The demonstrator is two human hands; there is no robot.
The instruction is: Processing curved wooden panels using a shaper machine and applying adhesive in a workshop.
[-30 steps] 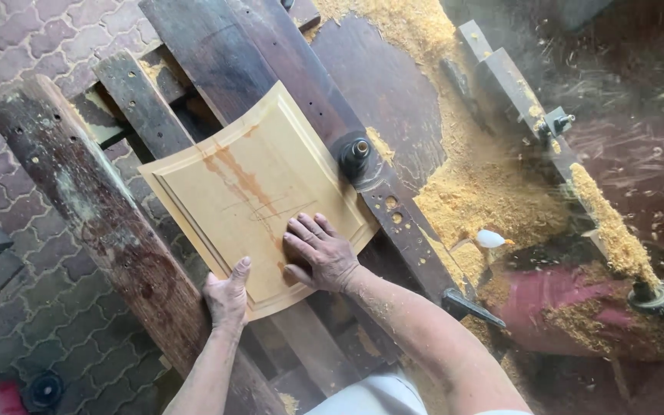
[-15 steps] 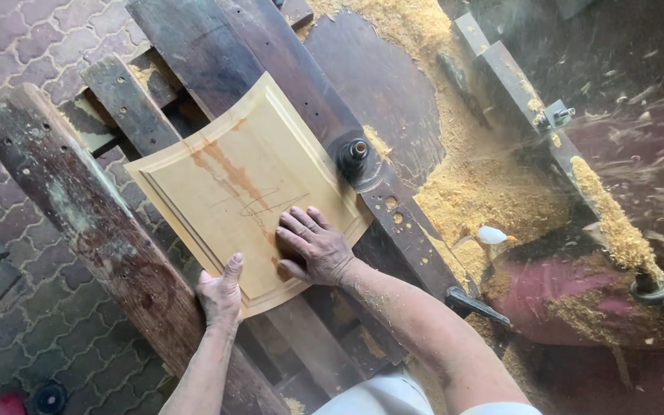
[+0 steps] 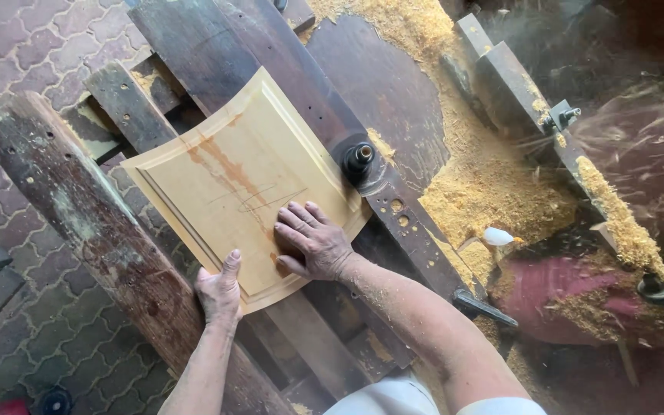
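Pale wooden panel [image 3: 232, 180], arched at one end with a profiled border, lies flat on the dark plank surface [image 3: 194, 46], tilted diagonally in the head view. Its right-hand edge sits against the upright cutter spindle [image 3: 360, 156] that pokes through the surface. Reddish stain streak runs down the panel face.

Right hand [image 3: 313, 242]: open, palm down, fingers spread, pressing flat on the lower part of the panel face, close to the cutter but not touching it. Left hand [image 3: 220, 290]: open, wrapped over the panel's near edge, thumb on top. Neither hand is closed around anything; both bear on the panel, a little apart from each other.

Sawdust [image 3: 493, 192] is heaped to the right of the spindle; chips are in the air at the far right.

Judgement on technique: keep the panel flat and snug to the spindle, downward pressure even from the right palm, steady feed from the left. Fingers belong on the face, well inboard of the cut edge. A slow, unbroken pass should avoid burn marks and chatter along the curve.
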